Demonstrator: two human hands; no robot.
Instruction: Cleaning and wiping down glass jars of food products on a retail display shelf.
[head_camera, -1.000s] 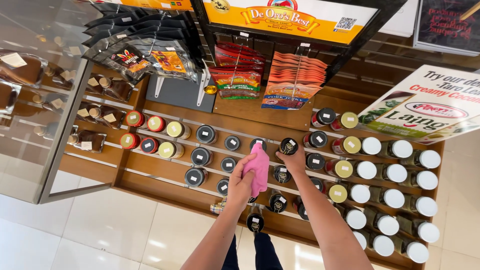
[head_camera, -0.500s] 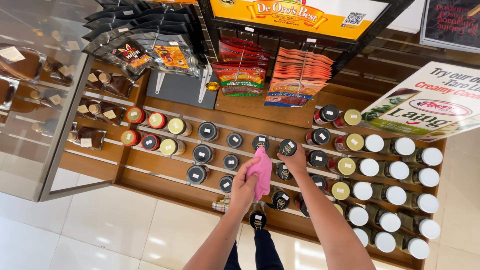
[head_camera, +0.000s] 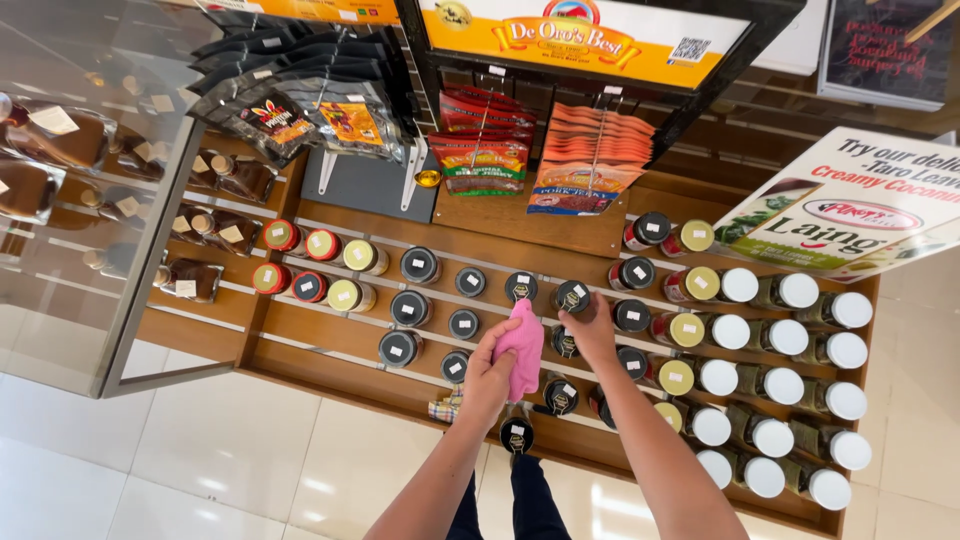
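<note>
**Pink cloth on jar shelf, wiping partly through**

Pink cloth is clenched in the left hand and pressed among the black-lidded jars near the middle of the wooden tiered shelf. A black-lidded jar just right of the cloth is gripped from above by the right hand, seemingly lifted or tilted off its row; whether its base touches the shelf cannot be told. Progress is judged as mid-way at best: only the centre jars are being dealt with, and nothing shows which rows are done.

Going left to right: a glass display case with wrapped brown goods is seen at far left, then red- and yellow-lidded jars, then rows of black-lidded jars. Hanging snack packets are placed above the centre. White-lidded jars are packed at right, below a slanted printed sign. One black-lidded jar sits on the lowest step beneath the left hand.

Jars are tightly spaced, so neighbours could be knocked by the cloth or forearms.
</note>
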